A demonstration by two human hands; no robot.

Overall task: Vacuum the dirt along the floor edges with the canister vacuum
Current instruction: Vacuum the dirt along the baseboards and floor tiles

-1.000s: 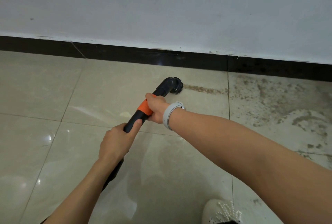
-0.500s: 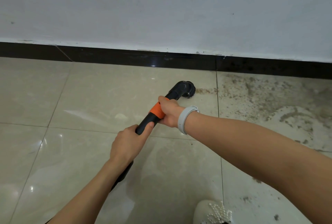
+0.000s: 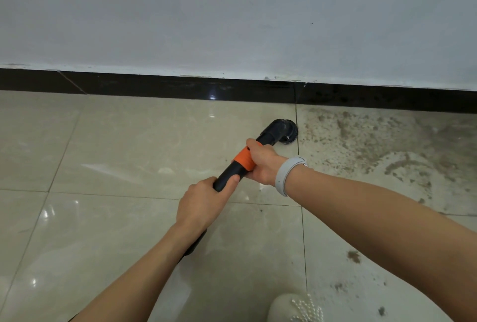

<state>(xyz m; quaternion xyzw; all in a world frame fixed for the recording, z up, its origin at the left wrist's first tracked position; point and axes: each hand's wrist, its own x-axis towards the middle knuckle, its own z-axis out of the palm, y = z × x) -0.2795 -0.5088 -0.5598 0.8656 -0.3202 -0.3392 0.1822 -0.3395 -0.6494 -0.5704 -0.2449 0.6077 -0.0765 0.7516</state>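
Gripping the wand [image 3: 232,171] with both hands, the person works the brush head [image 3: 286,131] along the tile near the black skirting [image 3: 180,88]. The right hand [image 3: 260,164] wraps around the orange collar [image 3: 244,159], close behind the elbow of the nozzle; the left hand [image 3: 204,205] curls round the black tube lower down, thumb laid along the top. Both grips are full and closed on the wand.

The head sits on the floor [image 3: 116,140] right at a grout line, at the near edge of the dirt [image 3: 361,140], which spreads to the right across the next tile and up to the skirting. Tile to the left looks clean, so the job seems partly done, with the dirty patch ahead.

The wand looks like rigid plastic, probably light, so two hands serve steering more than lifting. The collar is a sensible forward hold: near the head, it gives fine control of angle and pressure. The bristles likely flex, so light contact should do. A hose presumably trails behind, out of view, and may drag. A pale wristband [image 3: 285,174] and a beaded shoe [image 3: 296,308] also show.
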